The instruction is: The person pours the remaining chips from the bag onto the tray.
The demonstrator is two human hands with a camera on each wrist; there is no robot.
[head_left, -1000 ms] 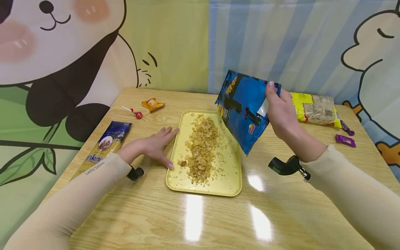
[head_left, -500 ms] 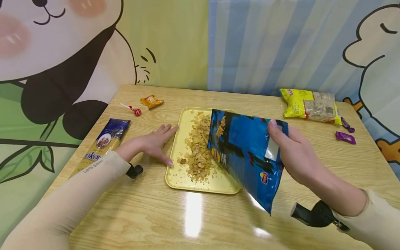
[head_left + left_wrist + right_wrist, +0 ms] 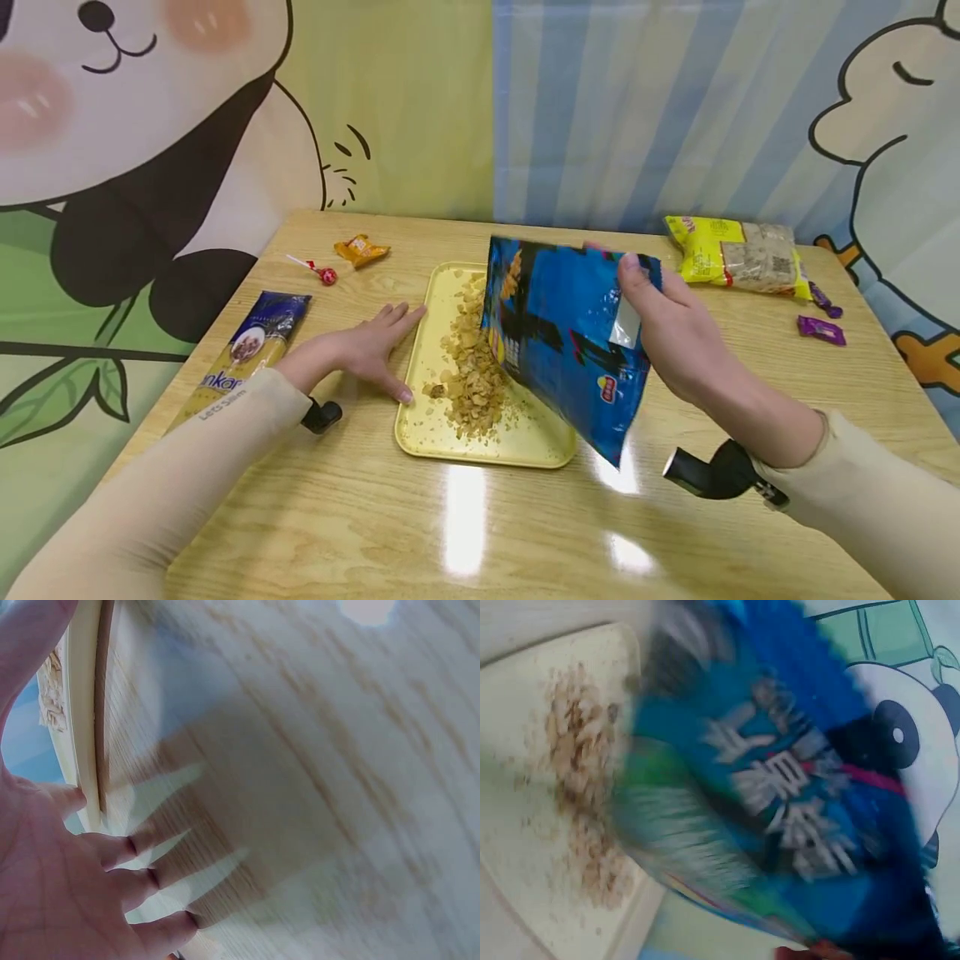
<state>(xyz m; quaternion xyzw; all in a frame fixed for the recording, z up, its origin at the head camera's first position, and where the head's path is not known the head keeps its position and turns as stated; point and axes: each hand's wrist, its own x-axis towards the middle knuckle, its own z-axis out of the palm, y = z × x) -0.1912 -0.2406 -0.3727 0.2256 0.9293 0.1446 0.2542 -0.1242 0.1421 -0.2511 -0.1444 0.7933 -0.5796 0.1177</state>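
A yellow tray (image 3: 543, 454) lies on the table, with a long heap of crushed chips (image 3: 476, 387) and loose crumbs on it. Thumb and spread fingers of my left hand (image 3: 369, 352) touch the tray's left edge; the left wrist view shows the palm and the tray's side. My right hand (image 3: 678, 337) grips a blue chip bag (image 3: 570, 325) by its right edge, thumb on the near face. Tilted above the tray, the bag hides its upper right part in the head view. In the right wrist view the bag (image 3: 780, 780) is blurred.
To the left are a pasta packet (image 3: 251, 346), a lollipop (image 3: 324, 274) and an orange-wrapped sweet (image 3: 362, 249). At the back right sit a yellow bag (image 3: 738, 257) and purple-wrapped sweets (image 3: 821, 330). A printed cloth (image 3: 420, 108) hangs behind the table.
My right hand has swung the blue chip bag down and to the right, then partly back up and left. The left hand stays at the tray's edge.
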